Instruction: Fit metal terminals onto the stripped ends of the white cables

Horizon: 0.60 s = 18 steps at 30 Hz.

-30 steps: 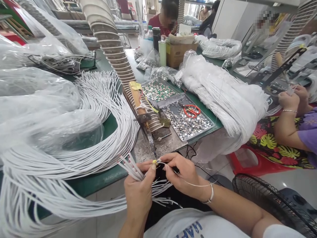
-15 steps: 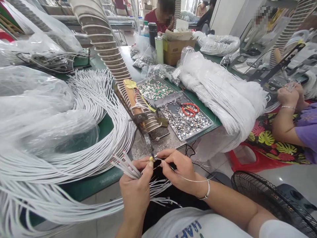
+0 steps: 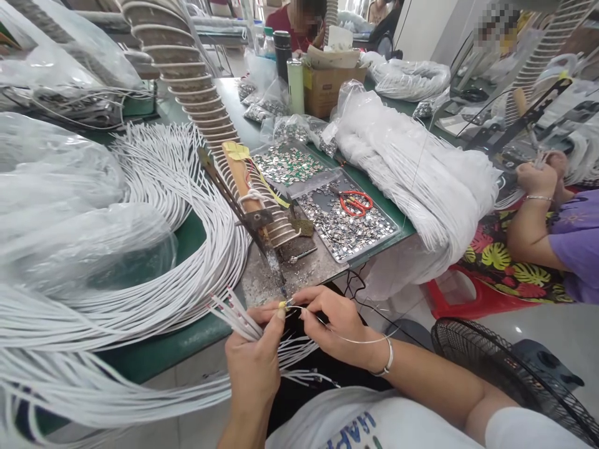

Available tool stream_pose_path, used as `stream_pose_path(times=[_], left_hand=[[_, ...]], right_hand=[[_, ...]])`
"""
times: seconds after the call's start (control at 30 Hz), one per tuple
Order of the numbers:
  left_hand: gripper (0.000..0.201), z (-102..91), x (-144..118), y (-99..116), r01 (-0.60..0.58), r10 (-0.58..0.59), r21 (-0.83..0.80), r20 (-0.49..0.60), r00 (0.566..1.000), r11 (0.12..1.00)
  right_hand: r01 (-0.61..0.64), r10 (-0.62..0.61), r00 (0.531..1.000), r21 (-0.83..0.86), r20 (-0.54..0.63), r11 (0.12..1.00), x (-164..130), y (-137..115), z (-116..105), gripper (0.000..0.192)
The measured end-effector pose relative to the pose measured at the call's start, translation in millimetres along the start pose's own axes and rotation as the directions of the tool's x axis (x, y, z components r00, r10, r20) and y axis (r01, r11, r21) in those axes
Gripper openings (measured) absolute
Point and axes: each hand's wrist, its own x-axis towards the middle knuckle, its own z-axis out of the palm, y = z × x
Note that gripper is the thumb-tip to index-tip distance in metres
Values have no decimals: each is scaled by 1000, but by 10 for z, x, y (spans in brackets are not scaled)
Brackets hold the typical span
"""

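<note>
My left hand [image 3: 255, 358] is closed on a small bunch of white cables [image 3: 238, 319], their stripped, reddish ends fanning out to the left. Its thumb, with something yellow at the tip, pinches a tiny part too small to make out. My right hand [image 3: 334, 324] grips a thin solder wire [image 3: 353, 340] that runs back past the wrist, and its fingertips meet the left thumb. Just above the fingertips is the tip of a wooden-handled soldering iron [image 3: 264, 234], clamped at a slant over the table edge.
A tray of small metal connectors [image 3: 346, 234] holds red-handled scissors [image 3: 354, 202]. Behind it lies a bag of green-and-silver pieces [image 3: 287, 163]. Coiled white cables [image 3: 219, 249] spread leftwards. A ribbed hose [image 3: 187, 81] rises beside the iron. At right are a fan [image 3: 496, 368] and a co-worker's hands [image 3: 543, 174].
The view has shifted slightly, so the scene sits a little further left. Both hands stay together below the iron tip, which now looks slightly apart from the pinched part.
</note>
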Motion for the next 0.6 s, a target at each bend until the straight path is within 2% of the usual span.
stream_pose_path(times=[0.23,0.6], left_hand=[[24,73,-14,166,125,-126,-97,-5,992,987],[20,163,12,290,69,-69,-56,10,998,996]], right_hand=[[20,-19,999,26,-31,999,39,-20,2,9],[54,-52,995,16,-88,998,122,-23,35,9]])
